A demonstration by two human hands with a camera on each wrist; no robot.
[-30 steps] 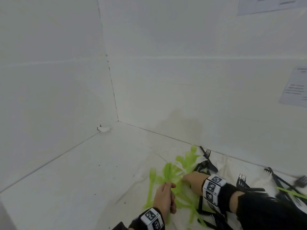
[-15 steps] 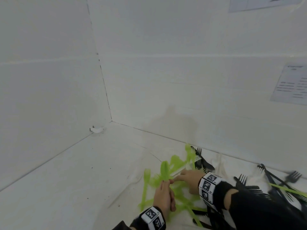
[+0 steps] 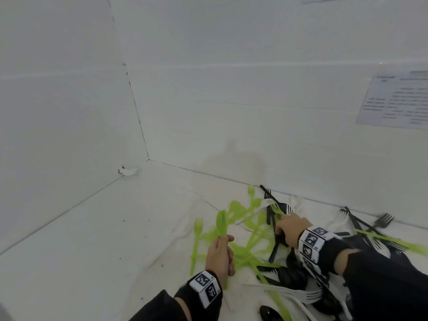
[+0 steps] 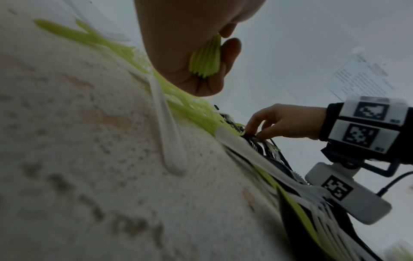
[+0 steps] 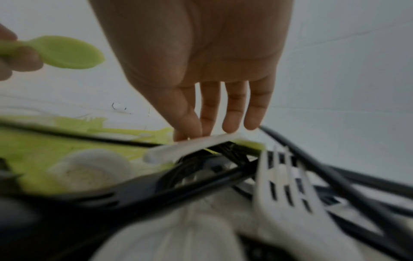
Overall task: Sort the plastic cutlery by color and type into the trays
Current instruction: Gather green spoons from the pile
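Low in the head view, our left hand [image 3: 220,256] grips a fanned bundle of lime-green plastic spoons [image 3: 221,222] by their handles, bowls pointing up. To its right, our right hand [image 3: 288,230] reaches with fingers nearly straight and close together, holding nothing, its fingertips [image 5: 230,128] touching a white plastic handle [image 5: 192,146] on top of the tangled heap of green, black and white plastic cutlery [image 3: 254,239] that spreads across the lower right of the frame. No trays appear in any view.

We judge the next pick risky: the handles cross one another, so lifting one piece could drag out a black plastic fork [image 3: 383,221] or a green one and scatter the heap. The bundle is already splayed, and one more spoon pushed in could loosen our hold and spill it. White pieces also hide easily against the white surface [image 3: 92,239].
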